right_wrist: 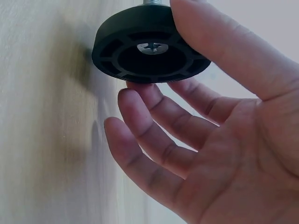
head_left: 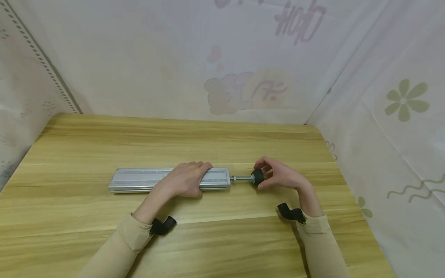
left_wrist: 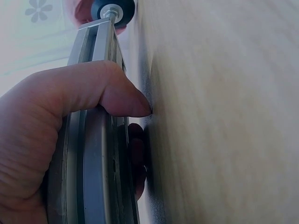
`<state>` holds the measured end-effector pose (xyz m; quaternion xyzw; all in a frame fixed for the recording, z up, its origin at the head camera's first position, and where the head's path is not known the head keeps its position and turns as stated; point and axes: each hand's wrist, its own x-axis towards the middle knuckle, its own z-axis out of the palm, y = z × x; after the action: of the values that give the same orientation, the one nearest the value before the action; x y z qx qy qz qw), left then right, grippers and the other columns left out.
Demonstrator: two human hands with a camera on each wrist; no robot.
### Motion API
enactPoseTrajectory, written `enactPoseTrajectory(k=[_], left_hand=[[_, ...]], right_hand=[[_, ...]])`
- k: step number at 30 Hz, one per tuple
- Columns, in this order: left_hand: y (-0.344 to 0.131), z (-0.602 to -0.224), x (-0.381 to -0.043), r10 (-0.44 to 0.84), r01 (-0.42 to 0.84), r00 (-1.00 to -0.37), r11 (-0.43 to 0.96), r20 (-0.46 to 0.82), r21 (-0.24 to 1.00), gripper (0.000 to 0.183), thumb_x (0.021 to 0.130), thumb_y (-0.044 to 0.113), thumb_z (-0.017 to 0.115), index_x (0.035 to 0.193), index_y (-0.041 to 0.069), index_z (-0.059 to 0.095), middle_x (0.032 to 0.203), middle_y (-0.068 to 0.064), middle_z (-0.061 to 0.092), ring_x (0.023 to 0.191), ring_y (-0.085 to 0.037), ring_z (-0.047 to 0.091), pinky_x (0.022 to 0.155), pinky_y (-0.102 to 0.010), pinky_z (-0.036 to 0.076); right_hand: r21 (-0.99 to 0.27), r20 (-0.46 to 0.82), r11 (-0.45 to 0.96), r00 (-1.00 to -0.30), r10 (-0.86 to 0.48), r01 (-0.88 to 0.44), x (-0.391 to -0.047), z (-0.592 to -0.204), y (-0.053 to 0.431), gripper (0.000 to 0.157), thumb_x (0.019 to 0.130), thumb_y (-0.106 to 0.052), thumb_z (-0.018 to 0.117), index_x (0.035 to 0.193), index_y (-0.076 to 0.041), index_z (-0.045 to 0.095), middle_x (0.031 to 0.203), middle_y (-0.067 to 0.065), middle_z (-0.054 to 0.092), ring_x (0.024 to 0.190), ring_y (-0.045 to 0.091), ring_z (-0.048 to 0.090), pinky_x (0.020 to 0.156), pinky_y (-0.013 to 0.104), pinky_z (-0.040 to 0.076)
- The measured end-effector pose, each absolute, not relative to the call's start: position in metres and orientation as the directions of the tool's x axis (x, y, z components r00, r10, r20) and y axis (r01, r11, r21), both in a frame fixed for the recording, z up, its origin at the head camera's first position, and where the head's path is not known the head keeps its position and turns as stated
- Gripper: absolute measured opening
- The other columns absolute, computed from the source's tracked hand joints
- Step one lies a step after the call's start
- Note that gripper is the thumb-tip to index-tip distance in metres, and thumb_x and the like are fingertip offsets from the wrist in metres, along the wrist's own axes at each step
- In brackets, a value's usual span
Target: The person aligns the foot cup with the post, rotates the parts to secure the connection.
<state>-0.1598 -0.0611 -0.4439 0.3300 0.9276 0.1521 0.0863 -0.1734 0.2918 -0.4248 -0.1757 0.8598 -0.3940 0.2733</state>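
Note:
A long silver aluminium profile (head_left: pixel 139 179) lies lengthwise across the wooden table. My left hand (head_left: pixel 185 179) grips it near its right end, the thumb (left_wrist: pixel 126 98) bent over the near side and other fingertips (left_wrist: pixel 137 151) showing past its lower edge. From the profile's right end sticks a threaded rod (head_left: pixel 243 178) with a nut at the profile end. On the rod's outer end sits a round black levelling foot (head_left: pixel 257 177). My right hand (head_left: pixel 283 175) pinches the foot's rim between thumb and fingers. The right wrist view shows its ribbed underside with a cross-head screw (right_wrist: pixel 153 48).
The wood-grain table (head_left: pixel 215 247) stretches around the profile. Printed white cloth (head_left: pixel 156 58) hangs behind it and along both sides. A black curved mount sits at each wrist, on the left (head_left: pixel 163 226) and on the right (head_left: pixel 291 213).

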Motion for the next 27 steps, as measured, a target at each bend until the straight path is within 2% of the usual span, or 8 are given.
enactPoseTrajectory(k=[4,9,13,20,23,27], left_hand=[[-0.061,-0.4435,-0.1596,0.637,0.587,-0.769,0.737,-0.055,0.335,0.081,0.063,0.019,0.082,0.138,0.011,0.052,0.118,-0.01,0.07,0.104,-0.03,0.068,0.084,-0.049,0.057],[-0.0602,-0.4431,-0.1596,0.64,0.59,-0.767,0.734,-0.051,0.336,0.081,0.063,0.019,0.082,0.138,0.011,0.052,0.119,-0.011,0.07,0.105,-0.03,0.068,0.084,-0.05,0.057],[-0.0601,-0.4427,-0.1595,0.639,0.59,-0.767,0.736,-0.052,0.333,0.081,0.063,0.019,0.082,0.138,0.011,0.052,0.118,-0.01,0.07,0.104,-0.03,0.068,0.084,-0.049,0.057],[-0.0607,-0.4423,-0.1592,0.639,0.591,-0.767,0.736,-0.053,0.33,0.081,0.063,0.018,0.081,0.138,0.011,0.052,0.119,-0.01,0.07,0.105,-0.03,0.068,0.084,-0.049,0.057],[-0.0606,-0.4425,-0.1592,0.641,0.593,-0.766,0.734,-0.048,0.331,0.08,0.063,0.018,0.081,0.137,0.011,0.052,0.118,-0.01,0.07,0.105,-0.031,0.068,0.083,-0.049,0.057],[-0.0603,-0.4422,-0.159,0.642,0.595,-0.766,0.732,-0.044,0.333,0.08,0.062,0.018,0.081,0.137,0.011,0.053,0.117,-0.009,0.07,0.104,-0.03,0.068,0.083,-0.049,0.057]], right_hand=[[-0.766,-0.324,0.635,-0.795,-0.513,-0.097,-0.1726,-0.4221,0.2913,0.057,0.084,-0.021,0.085,0.132,-0.008,0.056,0.124,0.013,0.064,0.111,0.026,0.061,0.096,0.045,0.053],[-0.731,-0.319,0.665,-0.785,-0.531,-0.152,-0.1711,-0.4196,0.2928,0.049,0.092,-0.022,0.077,0.135,-0.007,0.059,0.113,0.01,0.065,0.099,0.021,0.058,0.085,0.032,0.049],[-0.711,-0.337,0.679,-0.76,-0.556,-0.182,-0.1711,-0.4191,0.2946,0.048,0.099,-0.026,0.068,0.142,-0.007,0.057,0.119,0.009,0.067,0.102,0.019,0.06,0.086,0.028,0.049],[-0.707,-0.344,0.681,-0.748,-0.567,-0.191,-0.1718,-0.4205,0.297,0.051,0.101,-0.029,0.064,0.147,-0.008,0.055,0.134,0.011,0.065,0.115,0.024,0.062,0.094,0.036,0.051],[-0.715,-0.324,0.669,-0.753,-0.573,-0.201,-0.1724,-0.4217,0.2986,0.056,0.098,-0.028,0.068,0.149,-0.009,0.053,0.143,0.011,0.061,0.12,0.026,0.06,0.097,0.04,0.051],[-0.756,-0.308,0.624,-0.735,-0.604,-0.197,-0.1725,-0.4219,0.2992,0.069,0.089,-0.021,0.079,0.149,-0.008,0.048,0.147,0.013,0.054,0.12,0.028,0.059,0.101,0.048,0.052]])
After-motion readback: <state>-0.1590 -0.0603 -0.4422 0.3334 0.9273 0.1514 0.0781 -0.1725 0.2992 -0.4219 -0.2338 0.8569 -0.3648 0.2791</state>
